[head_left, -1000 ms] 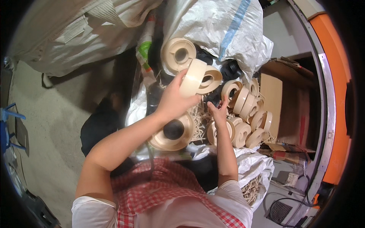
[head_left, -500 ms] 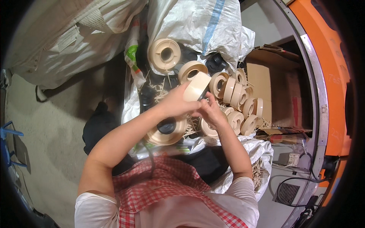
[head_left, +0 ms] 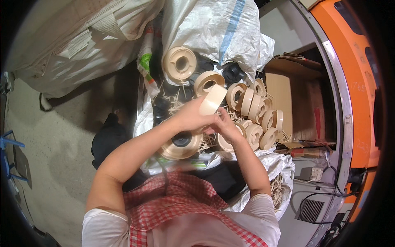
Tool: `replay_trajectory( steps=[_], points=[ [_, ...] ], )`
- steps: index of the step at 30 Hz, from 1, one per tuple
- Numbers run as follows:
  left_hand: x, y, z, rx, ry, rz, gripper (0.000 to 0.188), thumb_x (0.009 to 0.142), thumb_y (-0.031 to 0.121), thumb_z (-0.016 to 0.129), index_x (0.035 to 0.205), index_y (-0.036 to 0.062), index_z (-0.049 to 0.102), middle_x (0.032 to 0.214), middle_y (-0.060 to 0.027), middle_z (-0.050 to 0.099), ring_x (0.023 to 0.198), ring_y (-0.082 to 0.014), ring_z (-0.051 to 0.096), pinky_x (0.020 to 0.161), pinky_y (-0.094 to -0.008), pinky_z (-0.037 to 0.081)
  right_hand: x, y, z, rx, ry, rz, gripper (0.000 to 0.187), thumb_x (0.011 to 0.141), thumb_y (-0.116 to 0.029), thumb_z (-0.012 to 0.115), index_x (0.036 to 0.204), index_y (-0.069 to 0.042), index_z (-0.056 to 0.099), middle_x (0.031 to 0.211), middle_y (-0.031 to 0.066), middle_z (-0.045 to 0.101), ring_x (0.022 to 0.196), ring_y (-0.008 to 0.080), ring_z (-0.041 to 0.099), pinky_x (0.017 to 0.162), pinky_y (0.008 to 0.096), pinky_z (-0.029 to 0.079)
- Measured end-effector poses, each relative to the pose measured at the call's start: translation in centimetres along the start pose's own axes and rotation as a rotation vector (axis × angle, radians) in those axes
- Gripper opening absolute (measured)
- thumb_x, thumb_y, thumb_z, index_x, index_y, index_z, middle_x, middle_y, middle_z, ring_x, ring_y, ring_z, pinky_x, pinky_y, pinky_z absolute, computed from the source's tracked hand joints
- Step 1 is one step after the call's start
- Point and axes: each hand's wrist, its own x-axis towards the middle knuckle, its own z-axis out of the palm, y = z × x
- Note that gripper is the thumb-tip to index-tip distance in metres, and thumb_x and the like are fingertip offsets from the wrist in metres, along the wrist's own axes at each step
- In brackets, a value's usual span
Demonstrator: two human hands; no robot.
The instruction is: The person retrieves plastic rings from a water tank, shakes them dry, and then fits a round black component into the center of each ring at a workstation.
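My left hand (head_left: 194,117) grips a cream plastic ring (head_left: 213,100) with a smooth, wide outer wall, holding it tilted above the pile. Closed in at its lower right edge are the curled fingers of my right hand (head_left: 227,126); the fingertips are partly hidden behind my left hand. Under my left wrist lies a larger cream flanged part (head_left: 194,146) with a black round piece (head_left: 181,139) in its middle. Beyond my hands are another cream ring (head_left: 208,82) and a wide cream wheel-shaped part (head_left: 180,64). Several similar rings (head_left: 247,102) are heaped to the right.
Cream plastic scraps (head_left: 173,100) and black round parts (head_left: 233,73) lie among the rings. White woven sacks (head_left: 197,24) rise behind the pile. To the right stand an open cardboard box (head_left: 279,99) and an orange machine (head_left: 349,61). A blue stool (head_left: 12,143) is far left.
The held ring has turned slightly and sits a little lower, its dark underside no longer showing. My right fingers have curled in closer beneath it.
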Motion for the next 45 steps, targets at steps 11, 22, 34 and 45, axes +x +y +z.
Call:
replay_trajectory(
  steps=[11, 22, 34, 45],
  points=[
    [0.2, 0.0, 0.6, -0.022, 0.045, -0.050, 0.063, 0.074, 0.024, 0.072, 0.128, 0.0031, 0.046, 0.106, -0.0101, 0.062, 0.093, -0.0149, 0.059, 0.082, -0.0291, 0.047, 0.8, 2.0, 0.8, -0.616, 0.302, -0.715, 0.068, 0.090, -0.030, 0.057, 0.138, -0.006, 0.016, 0.111, 0.0164, 0.055, 0.087, 0.0212, 0.062, 0.065, 0.0323, 0.055],
    [0.0, -0.9, 1.0, -0.018, 0.063, 0.061, 0.072, 0.071, 0.022, 0.071, 0.133, 0.0032, 0.041, 0.111, -0.0138, 0.060, 0.098, -0.0196, 0.058, 0.085, -0.0312, 0.046, -0.3, -0.4, 2.0, -0.933, 0.473, -0.937, 0.057, 0.088, -0.019, 0.055, 0.135, -0.003, 0.028, 0.125, 0.0163, 0.049, 0.106, 0.0283, 0.055, 0.088, 0.0383, 0.048],
    [-2.4, -2.7, 1.3, 1.036, -0.033, 1.185, 0.050, 0.065, 0.020, 0.068, 0.114, 0.0143, 0.060, 0.133, -0.0149, 0.047, 0.126, -0.0367, 0.041, 0.101, -0.0490, 0.040, -1.7, 7.1, -1.8, -0.406, 0.056, -0.547, 0.055, 0.088, -0.032, 0.054, 0.134, -0.006, 0.037, 0.130, 0.0120, 0.046, 0.117, 0.0255, 0.049, 0.092, 0.0373, 0.047],
    [-9.7, -2.8, 1.8, 1.328, -0.187, 0.331, 0.072, 0.066, 0.012, 0.067, 0.132, 0.0070, 0.041, 0.131, -0.0243, 0.044, 0.118, -0.0436, 0.043, 0.097, -0.0479, 0.038, 4.2, 26.3, 6.3, 0.142, 0.386, 0.358, 0.040, 0.093, -0.039, 0.046, 0.103, -0.001, 0.053, 0.079, 0.0057, 0.059, 0.060, 0.0134, 0.052, 0.052, 0.0255, 0.043]
  ],
)
